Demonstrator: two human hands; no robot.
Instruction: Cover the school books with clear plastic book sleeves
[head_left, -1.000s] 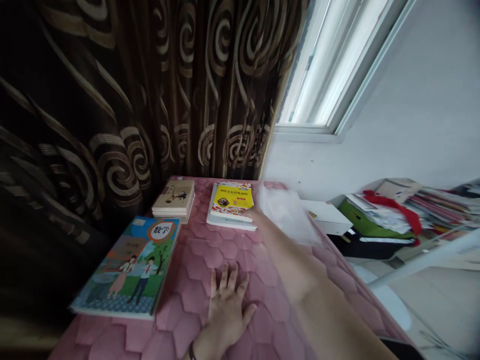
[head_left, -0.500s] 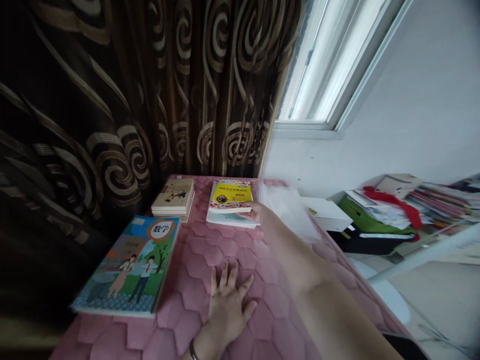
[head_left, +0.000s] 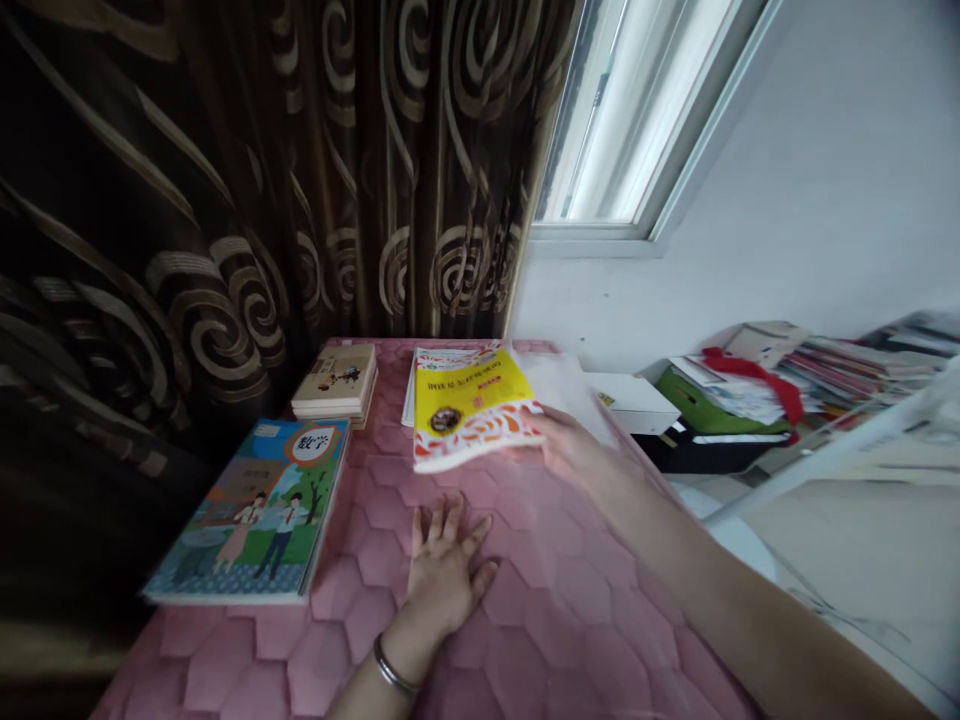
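Observation:
My right hand [head_left: 559, 445] grips the lower right corner of a yellow book [head_left: 476, 395] with an orange-and-white patterned border. The book is tilted and raised above the pink table cover, over a paler book [head_left: 409, 395] that it partly hides. My left hand [head_left: 446, 570], a metal bangle at its wrist, lies with fingers spread on the pink hexagon-patterned cover [head_left: 375, 560]. To its left is a blue-and-green textbook [head_left: 259, 520] with two drawn figures. Behind that sits a small stack of tan books [head_left: 336, 382].
A clear plastic sheet [head_left: 574, 395] lies at the table's right side. A dark curtain [head_left: 360, 180] hangs behind, beside a window [head_left: 607, 120]. Right of the table are a white box [head_left: 637, 405], a green bag [head_left: 720, 410] and piled papers [head_left: 847, 370].
My right hand has lifted the yellow book off the paler one and drawn it nearer, tilting it. My left hand stays flat on the cover. The view has shifted slightly.

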